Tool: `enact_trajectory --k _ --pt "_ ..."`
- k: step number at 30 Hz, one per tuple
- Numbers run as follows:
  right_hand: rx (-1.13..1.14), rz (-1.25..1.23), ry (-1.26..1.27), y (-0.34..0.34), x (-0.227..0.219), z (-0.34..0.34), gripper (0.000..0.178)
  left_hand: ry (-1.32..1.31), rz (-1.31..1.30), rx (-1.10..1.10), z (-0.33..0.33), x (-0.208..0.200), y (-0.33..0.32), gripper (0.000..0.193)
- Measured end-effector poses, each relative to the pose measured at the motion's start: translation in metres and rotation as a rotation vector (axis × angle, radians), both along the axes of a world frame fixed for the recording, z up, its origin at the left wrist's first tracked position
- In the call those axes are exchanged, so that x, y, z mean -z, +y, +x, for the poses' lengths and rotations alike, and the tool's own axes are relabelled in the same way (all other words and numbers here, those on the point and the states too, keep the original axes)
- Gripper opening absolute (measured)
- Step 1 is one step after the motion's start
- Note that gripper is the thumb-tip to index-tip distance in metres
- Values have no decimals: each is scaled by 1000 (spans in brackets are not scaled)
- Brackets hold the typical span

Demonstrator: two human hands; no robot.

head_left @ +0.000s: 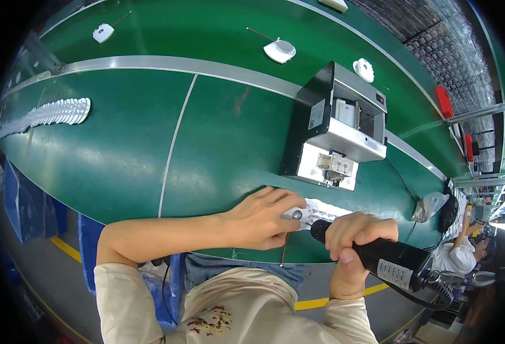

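Note:
My right hand is wrapped round a black electric screwdriver, which lies tilted with its tip toward the left. That tip meets a small white plastic part with a round metal piece on it. My left hand pinches this part against the green table near its front edge. A thin dark red wire hangs down beside the left fingers. Just beyond the part lies a row of white pieces, partly covered by my right hand and the tool.
Behind my hands stands a metal bench machine with a cable at its right. A row of overlapping white parts lies at the far left. Beyond a metal rail, a green belt carries several white parts with wires. Another person sits at the far right.

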State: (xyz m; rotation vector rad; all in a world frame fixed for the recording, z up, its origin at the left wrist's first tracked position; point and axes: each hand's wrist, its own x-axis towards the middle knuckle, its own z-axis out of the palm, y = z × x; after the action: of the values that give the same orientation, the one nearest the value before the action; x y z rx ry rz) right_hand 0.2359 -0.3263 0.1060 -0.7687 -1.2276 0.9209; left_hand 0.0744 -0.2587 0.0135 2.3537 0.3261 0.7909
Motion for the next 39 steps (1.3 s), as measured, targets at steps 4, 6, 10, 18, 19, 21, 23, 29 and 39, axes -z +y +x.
enact_trajectory --k 4,6,10,18,19,21,23,29,39 --pt "-14 -51 22 4 4 3 30 39 -84 -5 -3 -5 1 22" --pt "-42 -82 50 7 0 5 30 57 -88 -12 -3 -5 1 21" --pt "-247 89 249 11 -10 26 39 27 -62 -12 -7 -19 6 31" --pt "-263 237 191 11 -11 84 40 296 21 -355 -77 -47 108 44" --pt "-267 251 206 10 -10 86 40 255 27 -520 -77 -46 126 43" --pt "-220 241 192 8 -11 84 41 181 16 -770 -75 -40 166 47" --pt "-223 257 187 8 -10 85 42 190 62 -804 -57 -32 200 54" --pt "-137 239 194 8 -3 87 42 -23 140 -546 61 -22 259 34" --pt "-52 212 247 0 0 82 40 154 209 -746 100 -32 255 37"
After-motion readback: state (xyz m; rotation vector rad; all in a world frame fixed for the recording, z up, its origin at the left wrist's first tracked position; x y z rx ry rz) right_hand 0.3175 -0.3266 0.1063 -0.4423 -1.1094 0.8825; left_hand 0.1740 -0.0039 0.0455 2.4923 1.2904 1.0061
